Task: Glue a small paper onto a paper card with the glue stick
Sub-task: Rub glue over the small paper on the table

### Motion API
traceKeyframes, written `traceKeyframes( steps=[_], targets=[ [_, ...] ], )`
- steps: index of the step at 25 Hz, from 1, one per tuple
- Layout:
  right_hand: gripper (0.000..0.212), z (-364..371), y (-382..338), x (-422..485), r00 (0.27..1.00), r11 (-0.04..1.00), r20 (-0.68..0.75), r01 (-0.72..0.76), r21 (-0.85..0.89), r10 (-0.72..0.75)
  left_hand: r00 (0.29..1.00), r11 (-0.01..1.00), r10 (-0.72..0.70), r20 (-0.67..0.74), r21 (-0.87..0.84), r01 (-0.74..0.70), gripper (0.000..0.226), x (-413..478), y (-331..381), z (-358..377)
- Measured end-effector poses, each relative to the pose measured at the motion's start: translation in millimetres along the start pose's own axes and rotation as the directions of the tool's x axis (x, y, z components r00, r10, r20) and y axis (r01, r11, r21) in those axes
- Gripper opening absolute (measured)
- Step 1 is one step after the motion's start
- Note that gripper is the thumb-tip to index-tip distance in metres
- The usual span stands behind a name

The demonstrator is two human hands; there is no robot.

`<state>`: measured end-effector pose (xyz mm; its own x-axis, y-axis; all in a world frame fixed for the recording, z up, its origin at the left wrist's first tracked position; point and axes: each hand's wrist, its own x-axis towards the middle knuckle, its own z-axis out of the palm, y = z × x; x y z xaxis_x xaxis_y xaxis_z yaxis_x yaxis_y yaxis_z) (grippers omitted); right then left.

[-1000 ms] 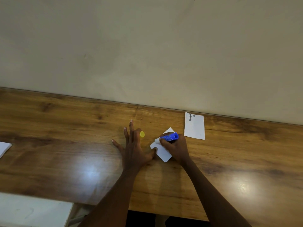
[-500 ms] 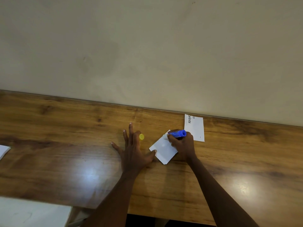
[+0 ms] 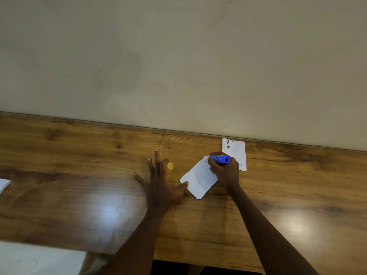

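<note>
A white paper lies tilted on the wooden table. My right hand grips a blue glue stick and holds its tip on the paper's far corner. My left hand rests flat on the table with fingers spread, its thumb tip pinning the paper's left corner. The yellow glue cap lies on the table just beyond my left index finger. A white card with printed text lies by the wall, just behind my right hand.
A beige wall rises directly behind the table. Another white sheet pokes in at the left edge. A pale surface shows below the table's front left edge.
My right hand has slid the glue stick from the paper's middle toward its far right corner. My left hand has stayed put.
</note>
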<state>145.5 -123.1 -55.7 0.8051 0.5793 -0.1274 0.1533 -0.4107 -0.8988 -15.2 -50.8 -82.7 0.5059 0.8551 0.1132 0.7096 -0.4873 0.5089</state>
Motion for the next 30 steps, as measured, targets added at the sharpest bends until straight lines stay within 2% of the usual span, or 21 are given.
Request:
traceKeyframes(
  steps=[5, 8, 9, 11, 13, 15, 18, 21, 24, 27, 30],
  targets=[
    [0.023, -1.4, 0.3, 0.2, 1.0, 1.0, 0.013, 0.004, 0.028, -0.004, 1.0, 1.0, 0.003, -0.005, -0.006, -0.003, 0.087, 0.4, 0.0, 0.5],
    [0.027, -1.2, -2.2, -18.9, 0.979, 0.98, -0.187, 0.107, 0.166, -0.075, 1.0, 1.0, 0.0, 0.002, -0.004, 0.0, 0.087, -0.8, 1.9, -2.0],
    [0.03, -0.7, -0.9, -28.0, 0.961, 0.985, -0.26, 0.125, 0.122, -0.09, 1.0, 1.0, -0.005, 0.004, -0.01, 0.005, 0.088, -1.1, 2.8, -2.9],
    [0.035, 2.2, 8.1, -46.0, 0.947, 0.994, -0.312, 0.043, -0.1, -0.072, 1.0, 1.0, -0.005, 0.001, -0.015, 0.005, 0.09, -0.8, 3.2, -2.5],
    [0.043, 9.7, 16.1, -58.8, 0.969, 0.958, -0.246, -0.092, -0.271, 0.024, 1.0, 1.0, 0.009, -0.011, 0.005, -0.009, 0.091, -0.7, 2.4, -2.0],
    [0.05, 17.4, 16.7, -64.3, 0.983, 0.953, -0.178, -0.103, -0.285, 0.053, 1.0, 1.0, 0.017, -0.018, 0.016, -0.017, 0.091, -0.6, 1.3, -0.9],
    [0.057, 22.4, 4.7, -60.6, 0.976, 0.997, -0.218, -0.037, -0.07, 0.021, 1.0, 0.999, 0.013, -0.013, 0.039, -0.012, 0.089, -0.1, 0.5, -0.1],
    [0.068, 24.3, -3.9, -56.2, 0.949, 0.983, -0.307, -0.011, 0.184, 0.068, 1.0, 0.999, 0.005, 0.0, 0.054, -0.005, 0.086, 0.5, 0.2, 0.2],
    [0.071, 26.7, -5.0, -55.9, 0.926, 0.959, -0.349, -0.046, 0.28, 0.146, 1.0, 0.998, 0.019, -0.011, 0.059, -0.018, 0.087, -1.2, -0.1, 0.1],
    [0.067, 21.7, -2.6, -46.5, 0.959, 0.972, -0.27, -0.022, 0.234, 0.087, 1.0, 0.999, 0.022, -0.023, 0.029, -0.021, 0.08, -2.0, -0.2, -0.9],
    [0.065, 5.0, -12.3, -29.8, 0.995, 0.996, 0.048, 0.088, 0.029, -0.089, 1.0, 1.0, 0.002, -0.002, -0.025, -0.002, 0.076, -1.5, 0.0, -1.8]
  ],
)
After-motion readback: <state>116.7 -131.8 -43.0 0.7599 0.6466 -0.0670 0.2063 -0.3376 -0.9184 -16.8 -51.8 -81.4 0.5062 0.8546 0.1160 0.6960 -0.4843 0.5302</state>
